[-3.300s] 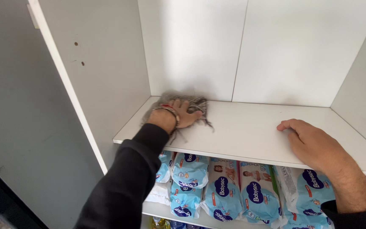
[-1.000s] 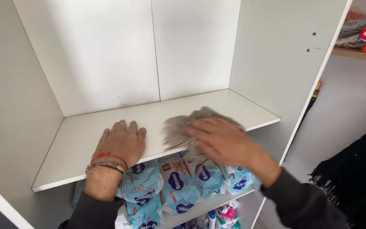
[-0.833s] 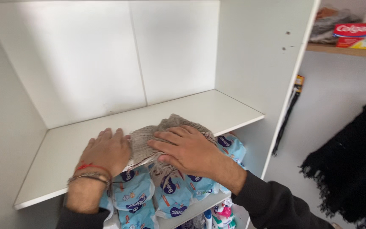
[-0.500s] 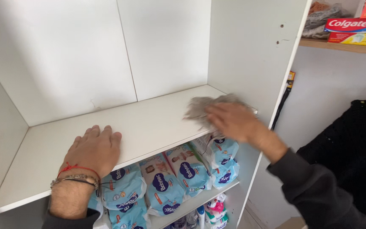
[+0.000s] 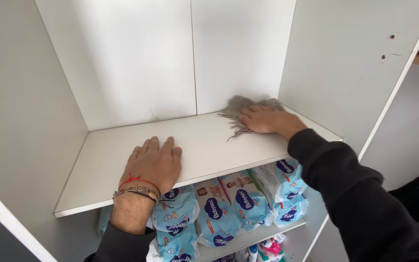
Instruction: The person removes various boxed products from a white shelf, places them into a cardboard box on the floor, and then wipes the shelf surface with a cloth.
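Since the earlier frame, the right hand (image 5: 266, 119) is pushing the grey rag (image 5: 241, 106) into the shelf's (image 5: 204, 145) back right corner. It is pressing flat, fingers open, not gripping. The left hand (image 5: 152, 164) is resting open, palm down, near the front edge.

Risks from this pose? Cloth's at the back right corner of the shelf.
1. The frayed grey cloth has loose threads trailing off its edge; they might snag or shed on the white shelf.
2. The left hand presses flat near the shelf's front edge; leaning hard there could strain the board above the blue packs.
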